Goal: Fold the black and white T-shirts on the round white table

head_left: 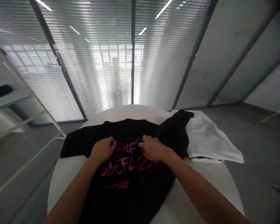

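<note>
Black pink-lettered cloth shirt [130,200] on round white table [64,174]

Shirt spread, lower centre; left hand [103,150] and right hand [153,149] each pinch its fabric. Pale slatted blinds [158,77], dark uprights [133,56] fill upper frame; smooth grey floor [261,171], lower right.

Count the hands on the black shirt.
2: the left hand at the upper left of the pink lettering, the right hand at its upper right. None seems hidden.

black shirt [130,200]: matt cloth | white garment [205,135]: matt cloth | table [213,174]: smooth | glass wall [107,84]: glossy | floor [259,143]: matt
</note>
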`<move>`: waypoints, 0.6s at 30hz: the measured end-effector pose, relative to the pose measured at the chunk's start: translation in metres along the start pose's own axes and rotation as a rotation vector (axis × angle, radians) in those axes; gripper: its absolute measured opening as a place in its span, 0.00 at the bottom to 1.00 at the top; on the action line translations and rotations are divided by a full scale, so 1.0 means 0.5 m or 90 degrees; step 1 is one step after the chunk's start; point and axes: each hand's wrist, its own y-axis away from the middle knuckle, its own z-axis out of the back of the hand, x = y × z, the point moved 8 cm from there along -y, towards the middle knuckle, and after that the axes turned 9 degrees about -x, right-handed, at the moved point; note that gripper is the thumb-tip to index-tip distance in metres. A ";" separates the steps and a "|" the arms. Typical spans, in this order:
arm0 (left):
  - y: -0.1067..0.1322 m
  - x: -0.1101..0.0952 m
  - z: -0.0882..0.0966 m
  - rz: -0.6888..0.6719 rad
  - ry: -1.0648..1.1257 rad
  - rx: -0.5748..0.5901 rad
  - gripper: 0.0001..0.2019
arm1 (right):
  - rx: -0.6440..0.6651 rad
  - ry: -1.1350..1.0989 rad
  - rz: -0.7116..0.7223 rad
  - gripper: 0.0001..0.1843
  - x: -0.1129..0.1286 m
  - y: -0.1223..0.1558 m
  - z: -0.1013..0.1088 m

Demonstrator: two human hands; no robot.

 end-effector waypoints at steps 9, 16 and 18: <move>-0.021 0.024 -0.044 -0.021 0.025 -0.047 0.25 | 0.066 -0.060 0.073 0.17 0.016 -0.007 -0.016; -0.011 0.024 -0.068 -0.037 0.038 0.013 0.27 | 0.187 -0.141 0.146 0.13 0.033 0.012 -0.013; -0.011 0.022 -0.053 -0.044 0.061 -0.004 0.26 | 0.181 -0.182 0.137 0.13 0.027 0.009 -0.004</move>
